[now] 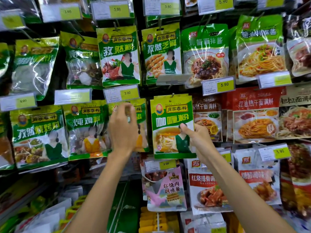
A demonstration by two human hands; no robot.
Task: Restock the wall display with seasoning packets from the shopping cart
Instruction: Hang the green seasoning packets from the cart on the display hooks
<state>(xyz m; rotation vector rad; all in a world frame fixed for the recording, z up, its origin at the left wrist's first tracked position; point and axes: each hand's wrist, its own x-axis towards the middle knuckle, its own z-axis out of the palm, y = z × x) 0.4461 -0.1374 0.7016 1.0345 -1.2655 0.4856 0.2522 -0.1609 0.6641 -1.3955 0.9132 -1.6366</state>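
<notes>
A green and yellow curry seasoning packet (170,115) hangs at a metal hook (172,95) in the middle row of the wall display. My right hand (196,137) pinches its right edge, thumb on the front. My left hand (122,128) is raised in front of the neighbouring green packet (141,113) to the left, fingers curled near its top; whether it grips that packet is unclear. The shopping cart itself is not in sight.
Rows of green seasoning packets (119,56) and red sauce packets (254,115) hang close together, with price tags (218,85) jutting out on hook ends. A pink packet (166,187) hangs below. More packets lie in bins (50,214) at the bottom.
</notes>
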